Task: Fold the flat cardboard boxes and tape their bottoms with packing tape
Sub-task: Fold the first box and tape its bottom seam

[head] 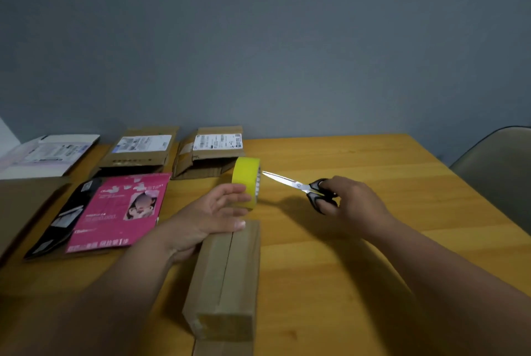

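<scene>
Head view. The left hand [214, 212] lies with fingers extended and relaxed, its fingertips against the near side of the yellow roll of packing tape [246, 181], which stands on edge on the yellow wooden worktop [359, 269]. The thumb rests on the far end of the folded brown cardboard box [227, 278]. That box lies lengthwise directly beneath and nearer than the left hand, its two flaps meeting in a centre seam that faces up; whether tape covers the seam cannot be told.

The right hand [352, 202] grips the black handles of a pair of steel-bladed scissors [301, 186], fingers curled through the loops. The blades are nearly together and point away from the right hand toward the tape roll, the tip just beside the roll's right face.

Left of the left hand lies a flattened pink printed carton [120, 212]. Beyond it, further from the hand, lie two flattened brown cardboard boxes with white shipping labels [140, 151], [209, 151], and a white flat package [46, 154] further left. A grey chair back [500, 171] stands right of the right hand.
</scene>
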